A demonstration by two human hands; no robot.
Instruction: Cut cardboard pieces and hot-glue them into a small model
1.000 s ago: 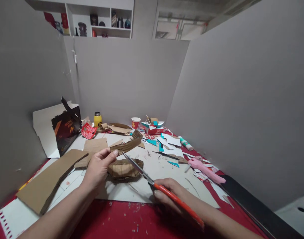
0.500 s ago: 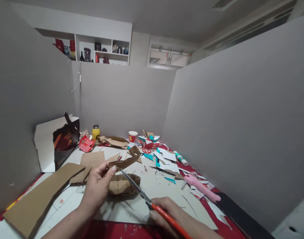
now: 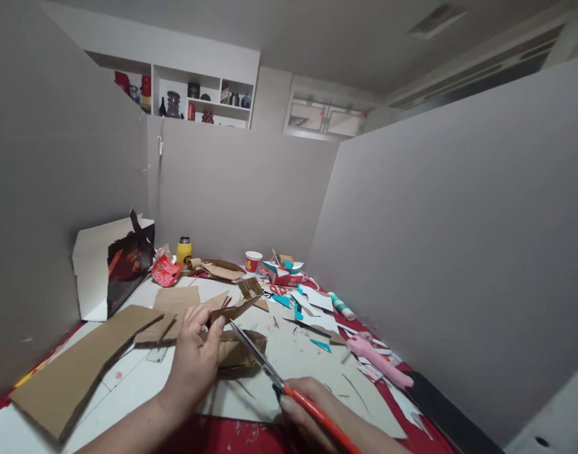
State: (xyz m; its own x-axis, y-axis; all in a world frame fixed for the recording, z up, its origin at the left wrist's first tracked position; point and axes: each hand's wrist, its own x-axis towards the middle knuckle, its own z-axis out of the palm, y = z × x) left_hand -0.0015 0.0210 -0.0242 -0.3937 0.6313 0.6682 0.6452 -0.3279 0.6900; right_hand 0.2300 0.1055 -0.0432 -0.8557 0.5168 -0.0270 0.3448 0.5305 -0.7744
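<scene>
Left hand (image 3: 196, 356) pinching near end of corrugated cardboard strip (image 3: 236, 308), raised just above folded cardboard piece (image 3: 239, 349) at table centre. Strip judged light, stiff, crease-prone; best gripped near cut. Right hand (image 3: 307, 410) closed on orange-handled scissors (image 3: 279, 381), blades parted.

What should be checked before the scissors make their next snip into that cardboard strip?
1. Left hand pinches the cardboard strip: ok.
2. Right hand grips the scissors by the orange handles: ok.
3. Blade tips at the strip's edge: ok.
4. Left fingers away from the blades: not ok, they are close.
5. Blades open enough: cannot tell.
6. Folded cardboard under the blades out of the cut: cannot tell.
</scene>
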